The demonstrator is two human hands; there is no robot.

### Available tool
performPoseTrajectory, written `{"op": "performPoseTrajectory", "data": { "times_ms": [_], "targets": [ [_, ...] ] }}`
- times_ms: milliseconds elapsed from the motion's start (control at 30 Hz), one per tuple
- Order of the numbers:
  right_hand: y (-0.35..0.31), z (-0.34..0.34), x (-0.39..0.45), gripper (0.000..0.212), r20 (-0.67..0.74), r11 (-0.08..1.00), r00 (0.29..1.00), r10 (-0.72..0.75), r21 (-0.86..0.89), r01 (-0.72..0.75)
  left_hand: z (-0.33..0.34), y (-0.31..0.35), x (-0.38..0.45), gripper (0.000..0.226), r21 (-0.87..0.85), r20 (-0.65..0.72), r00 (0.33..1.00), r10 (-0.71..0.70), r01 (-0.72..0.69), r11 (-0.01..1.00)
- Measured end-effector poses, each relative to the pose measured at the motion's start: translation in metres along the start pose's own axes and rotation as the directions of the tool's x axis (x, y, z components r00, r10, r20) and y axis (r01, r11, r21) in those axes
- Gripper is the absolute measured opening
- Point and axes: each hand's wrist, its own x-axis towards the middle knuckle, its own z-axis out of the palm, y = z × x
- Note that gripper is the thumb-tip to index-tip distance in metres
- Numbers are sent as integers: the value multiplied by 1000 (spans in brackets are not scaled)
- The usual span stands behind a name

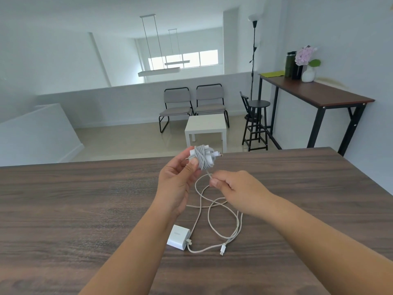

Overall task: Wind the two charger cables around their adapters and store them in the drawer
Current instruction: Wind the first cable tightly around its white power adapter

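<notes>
My left hand (177, 182) holds a white adapter (203, 156) above the table, with grey cable wound around it in many turns. My right hand (232, 185) pinches the loose stretch of that cable (207, 172) just below the bundle. A second white adapter (178, 237) lies flat on the wooden table (74, 209) near my left forearm. Its pale cable (212, 211) sprawls in loose loops to the right, ending in a white plug (222, 250). No drawer is in view.
Beyond the table's far edge the floor holds a low white side table (205, 128), two grey chairs (192, 105) and a black stool (256, 124). A tall dark console table (319, 94) with a flower vase stands against the right wall.
</notes>
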Motion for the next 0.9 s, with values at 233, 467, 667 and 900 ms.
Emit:
{"op": "performPoseTrajectory", "data": {
  "times_ms": [233,467,667,900],
  "targets": [
    [-13,-25,-2,28,31,872,980,-197,-451,190,-10,-10,1,41,710,75,958,278,-247,660],
    [-5,-49,9,26,-18,869,965,-260,-441,225,-18,3,-5,46,747,303,941,153,-334,575],
    [6,-48,17,15,-55,988,986,-157,-16,157,-22,16,-9,37,655,351,936,-3,-243,716],
    [14,-36,23,37,-18,969,990,-142,200,142,-16,21,-12,38,512,368,928,-54,-154,845]
  ]
}}
